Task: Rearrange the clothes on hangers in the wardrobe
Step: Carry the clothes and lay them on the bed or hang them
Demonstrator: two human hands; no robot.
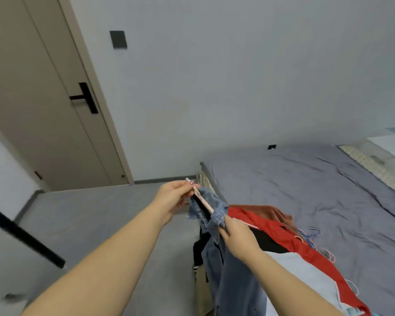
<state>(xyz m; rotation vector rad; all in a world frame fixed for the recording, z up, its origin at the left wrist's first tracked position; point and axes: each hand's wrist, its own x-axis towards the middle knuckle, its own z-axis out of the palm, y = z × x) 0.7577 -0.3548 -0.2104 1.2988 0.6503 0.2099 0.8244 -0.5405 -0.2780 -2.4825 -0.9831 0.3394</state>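
Denim shirt (217,215) faded, coarse cloth; hanger (203,202) smooth pink plastic; bedsheet (306,190) matt, creased cloth

Door (43,110) left; bed (306,190) right; clothes pile (283,242) on bed.

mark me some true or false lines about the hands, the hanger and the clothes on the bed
1. The left hand pinches one end of the pink hanger. True.
2. The right hand is empty and clear of the denim garment. False: its grip is on the denim, near the hanger's other end.
3. A red garment lies on the bed. True.
4. The door stands wide open. False: it is shut.
5. Loose hangers lie on the bed beside the red garment. True.
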